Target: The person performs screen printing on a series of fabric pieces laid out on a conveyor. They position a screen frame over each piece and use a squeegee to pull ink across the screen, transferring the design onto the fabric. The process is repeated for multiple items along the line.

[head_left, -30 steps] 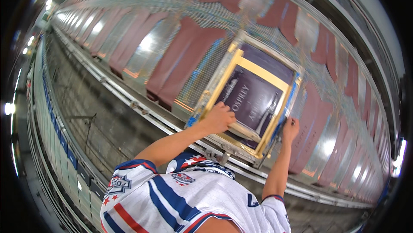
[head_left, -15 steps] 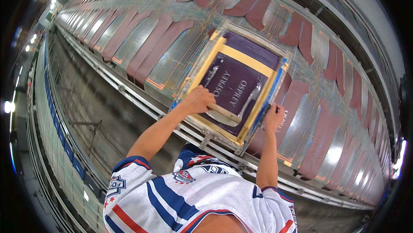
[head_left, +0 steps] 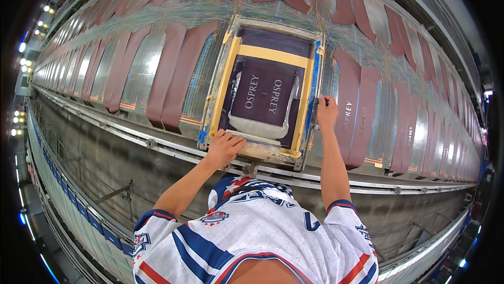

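The left hand (head_left: 224, 148) grips a squeegee (head_left: 261, 149) at the near end of the printing frame (head_left: 278, 25) on the tabletop (head_left: 140, 69); the right hand (head_left: 327, 112) curls beside the frame's right edge, its grip unclear

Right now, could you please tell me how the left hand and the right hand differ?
The left hand drapes over the left end of a pale bar; the right hand curls at the right side of the frame. The left hand is nearer the body, the right hand farther out. Both are bare.
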Tool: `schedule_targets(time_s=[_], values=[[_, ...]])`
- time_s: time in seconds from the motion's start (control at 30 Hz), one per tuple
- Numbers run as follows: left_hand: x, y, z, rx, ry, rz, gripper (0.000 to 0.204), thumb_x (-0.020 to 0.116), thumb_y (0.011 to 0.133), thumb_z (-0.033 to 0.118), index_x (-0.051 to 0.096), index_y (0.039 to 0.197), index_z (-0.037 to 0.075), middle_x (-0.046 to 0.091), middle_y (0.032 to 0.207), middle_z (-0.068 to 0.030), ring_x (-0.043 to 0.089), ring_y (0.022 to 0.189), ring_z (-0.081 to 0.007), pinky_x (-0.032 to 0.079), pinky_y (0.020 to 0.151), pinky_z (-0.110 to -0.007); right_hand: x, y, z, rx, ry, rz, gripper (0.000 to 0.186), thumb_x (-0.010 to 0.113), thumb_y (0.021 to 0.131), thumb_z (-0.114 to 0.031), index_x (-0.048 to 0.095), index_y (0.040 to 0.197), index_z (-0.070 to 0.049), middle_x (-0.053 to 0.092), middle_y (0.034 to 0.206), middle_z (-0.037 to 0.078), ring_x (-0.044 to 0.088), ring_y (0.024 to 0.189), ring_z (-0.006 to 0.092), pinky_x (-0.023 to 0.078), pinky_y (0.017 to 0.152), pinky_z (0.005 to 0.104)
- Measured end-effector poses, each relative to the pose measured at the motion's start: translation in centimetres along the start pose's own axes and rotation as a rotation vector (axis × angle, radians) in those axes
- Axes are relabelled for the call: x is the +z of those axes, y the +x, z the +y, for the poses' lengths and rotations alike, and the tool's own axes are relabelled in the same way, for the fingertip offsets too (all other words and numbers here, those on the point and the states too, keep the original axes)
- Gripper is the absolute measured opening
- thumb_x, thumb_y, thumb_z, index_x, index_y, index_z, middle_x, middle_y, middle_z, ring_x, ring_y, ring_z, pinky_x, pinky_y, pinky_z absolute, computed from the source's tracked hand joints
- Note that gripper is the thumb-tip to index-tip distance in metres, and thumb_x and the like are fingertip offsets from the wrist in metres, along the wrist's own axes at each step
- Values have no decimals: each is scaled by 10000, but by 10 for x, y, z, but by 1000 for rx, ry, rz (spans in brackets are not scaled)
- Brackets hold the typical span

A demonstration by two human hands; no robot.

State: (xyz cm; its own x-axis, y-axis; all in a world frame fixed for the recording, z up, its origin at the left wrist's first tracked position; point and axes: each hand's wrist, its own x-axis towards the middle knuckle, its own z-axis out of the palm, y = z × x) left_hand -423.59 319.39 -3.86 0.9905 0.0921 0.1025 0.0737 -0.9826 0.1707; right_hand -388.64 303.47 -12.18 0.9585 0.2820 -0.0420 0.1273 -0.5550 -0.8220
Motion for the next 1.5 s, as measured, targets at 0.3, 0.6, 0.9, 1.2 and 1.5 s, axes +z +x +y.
schedule_targets(time_s=[0.3,0.6,0.9,1.2,1.5], values=[[27,152,-97,-54,19,157,283,688,696,59,702,957,167,697,1003,8,617,903,-241,443,903,-426,-19,25,-13,-185,-257,-189,300,700,904,-324,674,1000,-41,698,976,150,653,906,338,506,831,417],[-15,246,-163,-115,-203,-110,257,825,676,305,744,857,142,710,788,-81,672,781,-311,496,721,-453,24,82,-164,-678,-394,-685,473,781,799,-398,700,1097,-41,708,1035,162,650,992,338,498,898,444],[3,206,-136,-107,-226,-53,189,791,686,315,723,793,175,675,718,-67,657,724,-312,488,677,-447,49,30,-127,-630,-618,-675,296,786,737,-293,689,891,-61,689,830,168,661,872,360,478,856,440],[-10,103,-64,-33,-232,-116,236,821,664,292,702,833,179,650,768,14,621,741,-205,410,780,-374,-1,-83,-106,-703,-413,-703,219,798,692,-144,670,858,-78,657,801,123,634,840,316,482,842,444],[-1,262,-170,-89,-185,-116,314,819,684,405,733,851,153,717,800,-59,666,827,-275,433,816,-420,55,95,-165,-498,-611,-762,302,800,746,-291,711,900,-48,706,840,203,683,845,380,528,813,467]])
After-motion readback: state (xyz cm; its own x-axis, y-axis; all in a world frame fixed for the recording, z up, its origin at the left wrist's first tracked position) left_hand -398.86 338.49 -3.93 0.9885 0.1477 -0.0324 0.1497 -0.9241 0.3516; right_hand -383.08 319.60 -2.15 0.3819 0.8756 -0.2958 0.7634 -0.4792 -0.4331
